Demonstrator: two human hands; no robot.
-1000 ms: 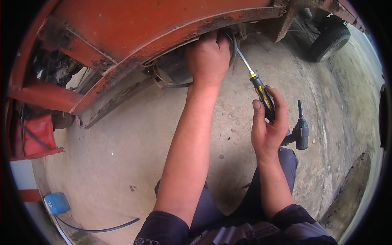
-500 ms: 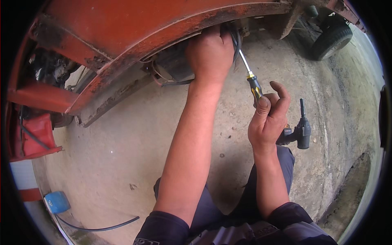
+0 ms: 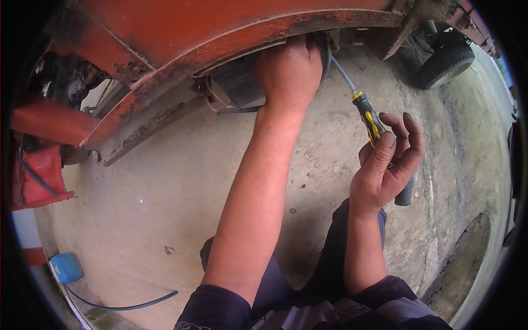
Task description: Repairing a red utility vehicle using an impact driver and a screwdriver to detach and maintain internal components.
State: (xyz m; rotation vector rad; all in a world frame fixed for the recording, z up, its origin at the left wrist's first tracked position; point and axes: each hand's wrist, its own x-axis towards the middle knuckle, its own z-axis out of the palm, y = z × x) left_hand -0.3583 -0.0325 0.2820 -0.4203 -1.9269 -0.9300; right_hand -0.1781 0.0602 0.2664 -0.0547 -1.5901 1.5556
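Note:
My left hand point(image 3: 289, 71) reaches under the rusty edge of a red metal panel point(image 3: 154, 33), fingers pressed together around something hidden, beside a black hose point(image 3: 325, 66). A screwdriver point(image 3: 368, 118) slants toward that hose, its metal shaft upper left and its yellow-and-black handle lower right. My right hand point(image 3: 388, 162) cradles the handle between thumb and curled fingers, some of which are lifted off it. A dark power tool point(image 3: 403, 195) lies on the floor behind that hand, mostly hidden.
A tire point(image 3: 445, 65) stands at upper right. Red bent metal point(image 3: 41, 176) is at left, with a blue container point(image 3: 66, 268) and a loose hose point(image 3: 126, 307) below it. A long metal rail point(image 3: 143, 135) runs under the panel. My knees are below on the concrete floor point(image 3: 154, 220).
My right hand and the screwdriver handle have swung to the right, covering much of the power tool. My left hand has shifted slightly right, still under the panel.

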